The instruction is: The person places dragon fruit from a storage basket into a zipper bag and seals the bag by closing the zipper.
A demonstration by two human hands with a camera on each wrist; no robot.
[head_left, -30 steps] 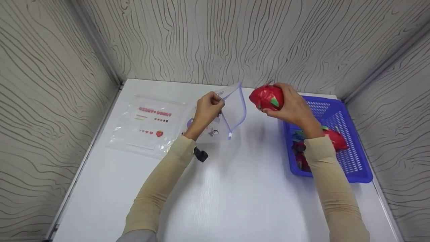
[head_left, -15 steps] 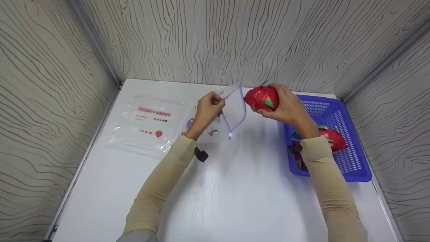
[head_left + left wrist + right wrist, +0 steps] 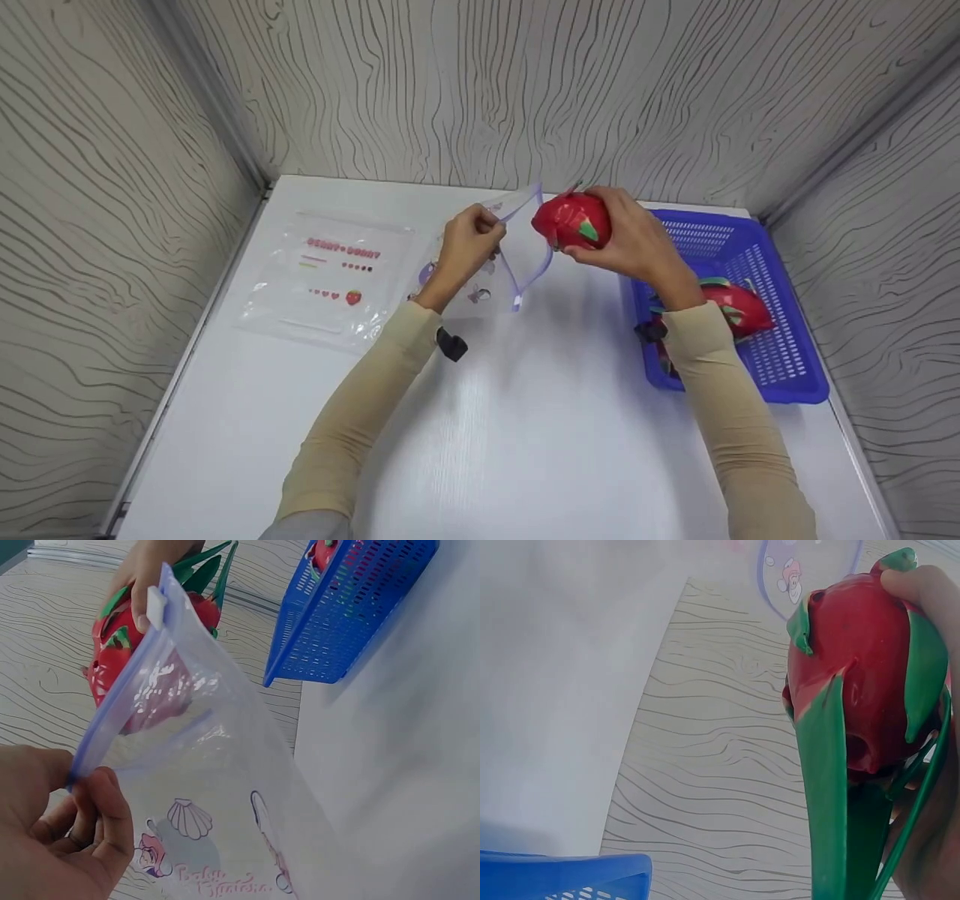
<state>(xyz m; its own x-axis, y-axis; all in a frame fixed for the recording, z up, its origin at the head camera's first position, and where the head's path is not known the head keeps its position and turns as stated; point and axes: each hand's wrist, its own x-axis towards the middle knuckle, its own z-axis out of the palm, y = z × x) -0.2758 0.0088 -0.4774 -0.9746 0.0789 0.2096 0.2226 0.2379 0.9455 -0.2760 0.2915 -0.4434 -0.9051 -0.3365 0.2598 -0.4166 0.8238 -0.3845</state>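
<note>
The right hand [image 3: 634, 236] is curled round a red dragon fruit [image 3: 574, 221] with green leaves, gripping it from its 3 o'clock side in the head view. The fruit is raised over the desk [image 3: 510, 435], its tip towards 9 o'clock and overlapping the mouth of a clear zip bag [image 3: 240, 765]; whether the tip is inside the opening I cannot tell. The right wrist view shows long green leaves trailing towards 6 o'clock.

At 9 o'clock from the fruit, the left hand [image 3: 469, 244] pinches the bag's purple zip edge between thumb and fingers, and the mouth gapes. A white slider [image 3: 156, 609] sits at one end of that edge; a shell and lettering are printed on the plastic.

Farther out, between 8 and 9 o'clock from the left hand, a second bag [image 3: 330, 277] lies flat on the desk, printed with pink lettering, hearts and a strawberry. At 4 o'clock from the right hand stands a blue perforated basket [image 3: 814, 375]. Another dragon fruit [image 3: 742, 309] lies in it, partly covered by the right sleeve [image 3: 720, 375]. Pale panels [image 3: 480, 90] with wood-grain lines rise behind the desk at 12 o'clock.
</note>
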